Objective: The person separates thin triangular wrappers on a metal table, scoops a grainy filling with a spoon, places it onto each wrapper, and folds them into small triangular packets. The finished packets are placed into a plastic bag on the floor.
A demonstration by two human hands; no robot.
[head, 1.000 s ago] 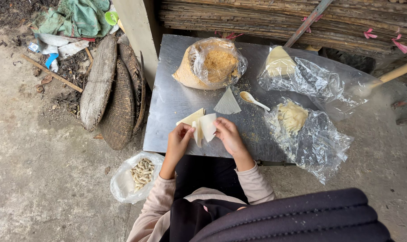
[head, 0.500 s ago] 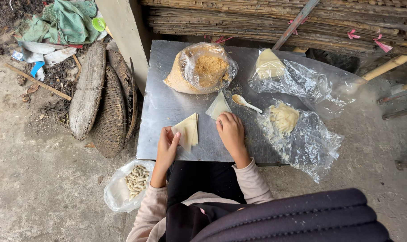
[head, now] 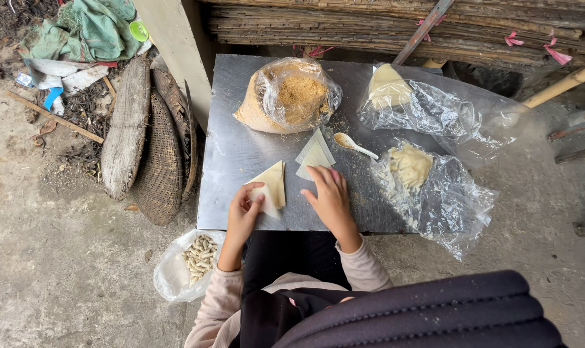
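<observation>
Dough wrappers — two pale triangles: one pinched in the left hand grip at the metal surface front edge, the other under the flat, open right hand fingertips. Around them: three plastic bags — crumbs, dough, another — and one spoon.

The near edge of the metal table is hidden behind the person's forearms and lap. The left hand covers a corner of the folded wrapper on that table; beside it, the right hand hides the lower tip of the triangular wrapper stack. The dark padded garment below the table is cut off by the bottom edge.
</observation>
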